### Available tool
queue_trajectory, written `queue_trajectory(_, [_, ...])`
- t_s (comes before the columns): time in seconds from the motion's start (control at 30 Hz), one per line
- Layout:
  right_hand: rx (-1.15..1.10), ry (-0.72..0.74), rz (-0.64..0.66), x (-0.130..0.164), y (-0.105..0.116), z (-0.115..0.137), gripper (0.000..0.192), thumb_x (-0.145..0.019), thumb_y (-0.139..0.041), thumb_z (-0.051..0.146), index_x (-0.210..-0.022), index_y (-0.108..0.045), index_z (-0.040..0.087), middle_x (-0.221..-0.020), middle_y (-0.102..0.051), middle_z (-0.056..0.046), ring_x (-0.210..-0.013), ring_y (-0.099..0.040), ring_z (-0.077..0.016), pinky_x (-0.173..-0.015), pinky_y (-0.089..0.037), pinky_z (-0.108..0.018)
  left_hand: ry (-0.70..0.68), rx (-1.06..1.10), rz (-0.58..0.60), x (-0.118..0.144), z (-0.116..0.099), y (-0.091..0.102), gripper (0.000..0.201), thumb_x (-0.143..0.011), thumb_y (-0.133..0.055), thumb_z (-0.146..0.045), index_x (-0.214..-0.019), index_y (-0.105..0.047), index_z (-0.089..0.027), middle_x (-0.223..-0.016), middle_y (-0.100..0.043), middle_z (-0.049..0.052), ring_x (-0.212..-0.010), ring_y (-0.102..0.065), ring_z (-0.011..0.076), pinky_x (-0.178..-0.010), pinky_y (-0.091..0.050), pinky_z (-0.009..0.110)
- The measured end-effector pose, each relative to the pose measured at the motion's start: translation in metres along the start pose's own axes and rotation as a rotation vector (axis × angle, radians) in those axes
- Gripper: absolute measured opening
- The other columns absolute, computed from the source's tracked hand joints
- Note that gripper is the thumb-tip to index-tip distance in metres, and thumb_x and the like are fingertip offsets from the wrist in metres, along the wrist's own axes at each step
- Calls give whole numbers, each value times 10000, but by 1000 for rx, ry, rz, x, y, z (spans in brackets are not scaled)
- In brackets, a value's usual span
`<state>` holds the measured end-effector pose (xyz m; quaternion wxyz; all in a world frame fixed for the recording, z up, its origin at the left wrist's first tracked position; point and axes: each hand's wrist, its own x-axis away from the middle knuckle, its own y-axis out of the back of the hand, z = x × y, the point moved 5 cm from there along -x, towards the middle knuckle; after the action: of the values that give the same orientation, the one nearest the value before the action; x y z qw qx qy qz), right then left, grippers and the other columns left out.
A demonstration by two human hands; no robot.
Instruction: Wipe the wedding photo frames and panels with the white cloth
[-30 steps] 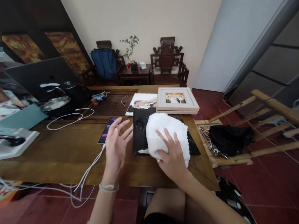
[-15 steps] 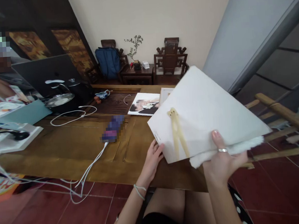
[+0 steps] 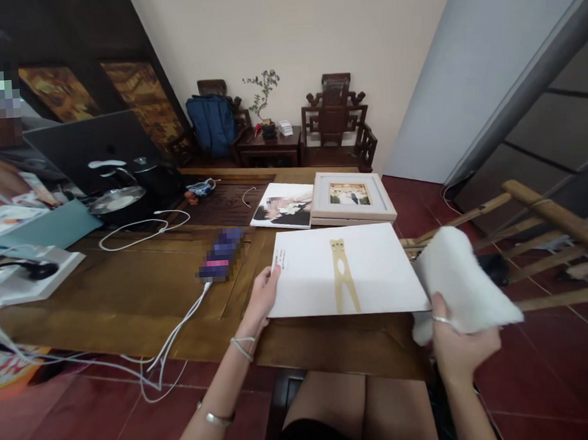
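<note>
The left hand [image 3: 263, 295] pinches the near left corner of a white board [image 3: 347, 270] that lies flat on the wooden surface [image 3: 129, 290], its fingers closed on the edge. The right hand [image 3: 456, 349] grips a fluffy white cloth [image 3: 460, 289], held up off the right side. A framed photo [image 3: 351, 196] sits just behind the board, maybe touching it.

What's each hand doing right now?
Left hand: closed on the edge of the flat white board.
Right hand: closed, holding the fluffy white cloth.
</note>
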<state>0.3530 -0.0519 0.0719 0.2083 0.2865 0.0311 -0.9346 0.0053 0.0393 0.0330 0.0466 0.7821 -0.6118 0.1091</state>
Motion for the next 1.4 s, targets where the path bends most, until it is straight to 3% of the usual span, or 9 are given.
queue_trajectory(0.07, [93, 295, 311, -6, -5, 2, 160, -619, -690, 195, -559, -542, 214, -989, -694, -139, -1072, -588, -353, -976, -416, -578, -35, -33, -1, -5, -2, 6, 486, -649, -636, -601, -802, -604, -141, -621, -622, -9, -558, -559, 135, -519, -411, 216])
queue_trajectory(0.17, [46, 726, 883, 14, -19, 14, 240, -676, -530, 94, -490, -448, 223, -1210, -620, -59, -1238, -462, -303, -1037, -316, -630, -69, -82, -2, -11, -1, 12, 459, -663, -632, -580, -792, -606, -140, -617, -622, -9, -555, -562, 134, -512, -409, 211])
queue_trajectory(0.3, [94, 994, 1183, 46, -33, 28, 254, -663, -427, -23, -605, -541, 197, -1396, -454, -64, -1345, -285, -288, -1049, -244, -674, -34, -119, 3, -18, 8, 17, 455, -695, -607, -564, -836, -617, -132, -651, -648, 11, -566, -582, 150, -513, -421, 226])
queue_trajectory(0.43, [168, 1052, 1201, 61, -44, 31, 300, -667, -407, -71, -631, -573, 176, -1413, -418, -122, -1361, -223, -310, -1036, -242, -690, -97, -368, -18, -19, 6, 20, 482, -633, -696, -524, -912, -636, -135, -814, -694, 92, -728, -638, 235, -628, -468, 300])
queue_trajectory(0.53, [174, 1067, 1177, 64, -49, 30, 326, -682, -389, -86, -640, -583, 172, -1390, -448, -131, -1359, -230, -305, -1031, -254, -689, -295, -702, -94, -15, -2, 19, 594, -552, -775, -488, -1010, -619, -142, -946, -686, 150, -878, -633, 319, -760, -468, 386])
queue_trajectory(0.67, [169, 1070, 1149, 65, -52, 30, 331, -688, -375, -90, -630, -578, 165, -1376, -465, -139, -1356, -239, -307, -1025, -265, -688, -540, -914, -170, -7, 1, 14, 635, -649, -708, -512, -1111, -560, -102, -1001, -656, 192, -949, -608, 353, -843, -440, 459])
queue_trajectory(0.83, [146, 1088, 1127, 67, -53, 29, 327, -698, -365, -94, -619, -561, 156, -1380, -461, -143, -1356, -244, -309, -1028, -274, -676, -618, -1073, -230, -5, 10, 10, 616, -751, -605, -551, -1132, -530, -72, -985, -631, 191, -944, -582, 336, -840, -435, 469])
queue_trajectory(1.23, [214, 1067, 1188, 71, -55, 32, 333, -643, -354, -104, -627, -569, 150, -1398, -440, -136, -1366, -225, -323, -1042, -228, -685, -736, -1197, -172, 7, -2, 2, 462, -844, -513, -467, -1084, -550, -73, -1133, -565, 217, -1080, -476, 344, -908, -416, 495])
queue_trajectory(1.4, [295, 1036, 1312, 76, -41, 42, 351, -595, -367, -82, -694, -604, 156, -1427, -406, -102, -1366, -222, -336, -1033, -165, -722, -824, -1190, 108, -9, 3, -9, 519, -892, -429, -428, -1317, -423, -129, -1426, -383, 183, -1326, -318, 324, -1017, -345, 498])
